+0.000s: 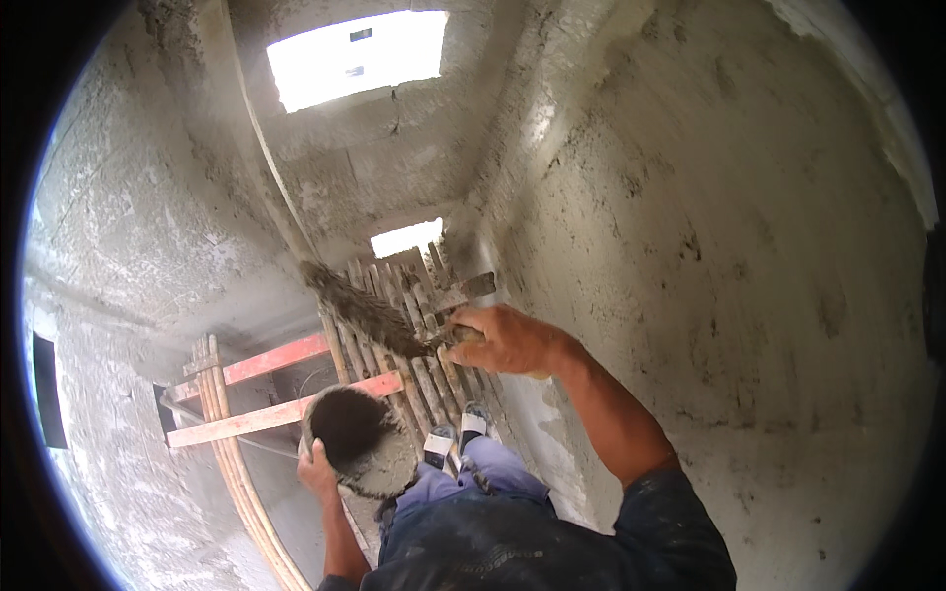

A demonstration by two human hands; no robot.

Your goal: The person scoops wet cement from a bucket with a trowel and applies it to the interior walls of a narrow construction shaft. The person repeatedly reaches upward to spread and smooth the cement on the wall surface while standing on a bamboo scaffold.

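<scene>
My right hand (505, 340) is closed round the handle of a trowel at the middle of the view. The trowel's long blade (370, 315) is thickly coated with wet grey mortar and points away to the left. Its far end meets the lower end of a pale edge running down from the upper left; I cannot tell whether they touch. Lower left, my left hand (317, 471) grips the rim of a round bowl (306, 426) in front of my body. The bowl is dark inside, with grey mortar (384, 463) toward its right side.
My feet (440, 445) stand on a platform of bamboo poles (426, 389). Two red-painted beams (284, 414) cross at the left, beside upright poles (232, 458). A plastered wall (729, 256) rises close on the right. Bright openings (360, 59) show in the far wall.
</scene>
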